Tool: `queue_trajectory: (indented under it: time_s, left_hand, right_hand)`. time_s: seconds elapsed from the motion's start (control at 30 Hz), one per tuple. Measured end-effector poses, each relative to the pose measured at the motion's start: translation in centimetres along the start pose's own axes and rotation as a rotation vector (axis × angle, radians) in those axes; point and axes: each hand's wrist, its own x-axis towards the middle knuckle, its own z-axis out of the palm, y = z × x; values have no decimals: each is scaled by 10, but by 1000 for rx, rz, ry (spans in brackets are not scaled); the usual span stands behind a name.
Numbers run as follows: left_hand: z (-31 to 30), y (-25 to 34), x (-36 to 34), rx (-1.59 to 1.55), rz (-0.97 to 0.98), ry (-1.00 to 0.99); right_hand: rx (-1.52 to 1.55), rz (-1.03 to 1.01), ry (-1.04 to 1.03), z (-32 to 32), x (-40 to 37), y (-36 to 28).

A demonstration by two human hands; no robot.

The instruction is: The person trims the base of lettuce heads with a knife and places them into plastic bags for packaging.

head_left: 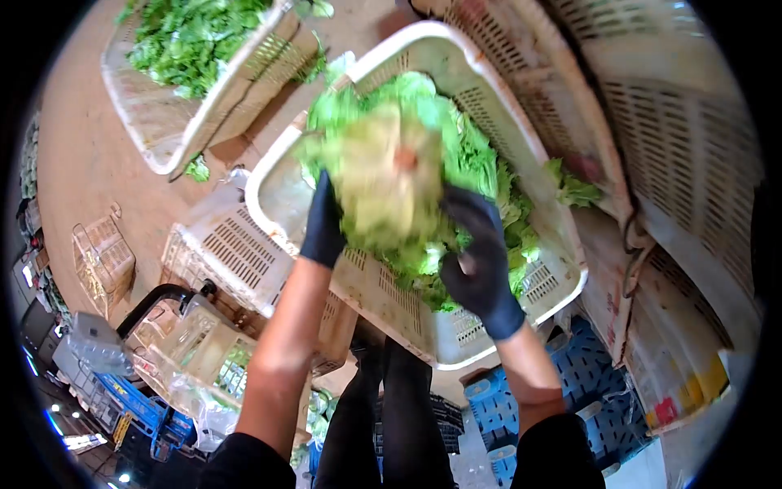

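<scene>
A head of lettuce, blurred by motion, is held over a white plastic crate that contains more green lettuce. Its cut stem end, brownish, faces up toward the camera. My left hand, in a black glove, is against the lettuce's lower left side, its fingers mostly hidden behind the leaves. On the right side, my right hand, also gloved in black, has curved fingers at the lettuce's edge, with the thumb bent inward.
Another crate of leafy greens stands at the upper left. Tall crates rise along the right. Blue crates lie at the lower right. A small crate sits on the brown floor at left, near a clear plastic container.
</scene>
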Motion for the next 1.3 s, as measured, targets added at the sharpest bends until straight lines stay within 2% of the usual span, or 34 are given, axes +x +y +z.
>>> queue_trajectory:
  time_s: [0.03, 0.07, 0.13, 0.17, 0.2, 0.23, 0.27, 0.3, 0.33, 0.37, 0.43, 0.47, 0.5, 0.53, 0.57, 0.6, 0.63, 0.7, 0.77, 0.87, 0.9, 1.0, 1.03, 1.1, 1.3]
  left_hand:
    - [-3, -4, -20, 48, 56, -28]
    - [10, -4, -50, 92, 94, -23]
    - [65, 7, -128, 209, 153, 126]
    - [94, 13, -168, 266, 173, 206]
    - [121, 17, -205, 300, 188, 251]
    - [132, 20, -251, 528, 190, 238]
    - [142, 24, -297, 755, 199, 229]
    - [154, 43, -333, 410, 98, 83]
    - [181, 61, -370, 618, 244, 108]
    - [190, 78, -402, 676, 316, 103]
    - [160, 121, -441, 566, 460, 163]
    - [152, 135, -444, 586, 471, 193]
    - [166, 134, -438, 1026, 468, 244]
    - [172, 119, -430, 861, 295, 72]
    - [208, 97, -463, 632, 236, -221]
    - [229, 81, -492, 621, 179, -392]
    - [245, 68, -522, 739, 180, -469]
    - [254, 72, -564, 840, 196, -545]
    - [245, 88, -590, 857, 197, -544]
    - [236, 106, -614, 868, 219, -530]
    - [235, 110, -620, 875, 232, -523]
    - [233, 114, -629, 883, 266, -511]
    - [235, 114, -630, 884, 278, -509]
    - [237, 114, -632, 886, 294, -514]
    - [241, 114, -634, 891, 302, -529]
  right_hand:
    - [174, -41, 10, -11, -19, -19]
    - [201, -79, 124, -21, -35, -39]
    - [385, 50, 403, -40, -52, -86]
    - [552, 345, 376, -46, -77, -105]
    - [788, 452, 326, -52, -100, -113]
    - [1086, 500, 261, -55, -131, -113]
    - [1322, 483, 184, -60, -161, -119]
    - [1462, 458, 124, -66, -185, -136]
    - [1515, 465, 135, -79, -181, -196]
    - [1568, 473, 146, -92, -178, -256]
    - [1794, 465, 86, -96, -212, -316]
    - [1612, 504, 66, -92, -227, -341]
    - [1425, 541, 42, -88, -239, -360]
    - [1419, 622, -13, -79, -257, -366]
    - [1447, 706, -80, -67, -277, -368]
    - [1441, 769, -137, -57, -291, -366]
    - [1401, 801, -176, -54, -301, -372]
    - [1175, 546, -65, -77, -299, -421]
    - [738, 393, -18, -99, -306, -444]
    - [-354, -20, 282, -135, -306, -493]
    - [-288, 123, 178, -146, -315, -512]
    - [-413, -18, -186, -151, -321, -551]
    - [-502, -46, -229, -148, -323, -558]
    - [-623, -91, -258, -143, -326, -564]
    - [-611, -28, -261, -141, -325, -576]
